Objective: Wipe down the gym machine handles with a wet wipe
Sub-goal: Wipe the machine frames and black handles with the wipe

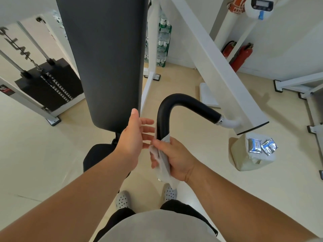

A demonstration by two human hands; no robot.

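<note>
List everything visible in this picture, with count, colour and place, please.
handle: one, black, centre, on the white frame
wet wipe: one, white, round the handle's lower end
back pad: one, dark grey, left of the handle
weight stack: one, black, far left
water bottles: many, green labels, stacked behind the frame
fire extinguishers: two, red, upper right
sachets: several, silver-blue, on a beige box, right
shoes: two, grey, bottom centre
left hand: one, fingers straight, beside the handle
right hand: one, grips the wet wipe
</note>
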